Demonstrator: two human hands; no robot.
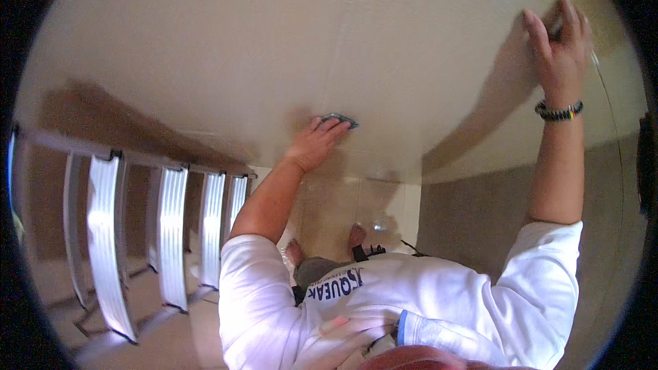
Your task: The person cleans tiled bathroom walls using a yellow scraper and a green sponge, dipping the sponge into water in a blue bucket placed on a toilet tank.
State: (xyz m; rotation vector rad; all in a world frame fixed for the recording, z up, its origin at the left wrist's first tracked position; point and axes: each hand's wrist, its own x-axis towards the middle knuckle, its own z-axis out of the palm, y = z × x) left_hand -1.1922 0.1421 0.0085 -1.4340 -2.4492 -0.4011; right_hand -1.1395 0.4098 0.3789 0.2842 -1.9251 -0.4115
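Observation:
My left hand point(317, 143) presses a thin dark green pad point(339, 119) flat against a smooth beige wall point(288, 31). The fingers lie over the pad and cover much of it. Higher up and to the right, my right hand point(565, 41) is raised by the wall's right-hand corner, thumb and fingers apart. A pale line point(595, 59) along that corner passes behind this hand. I cannot tell whether its fingertips touch the wall. A dark braided bracelet point(559, 111) circles the right wrist.
An aluminium stepladder point(172, 236) with broad ribbed treads stands close on my left. A darker side wall point(473, 216) rises on my right. Below are my bare feet point(357, 235) on a light floor point(329, 200), near a small shiny clear object point(379, 224).

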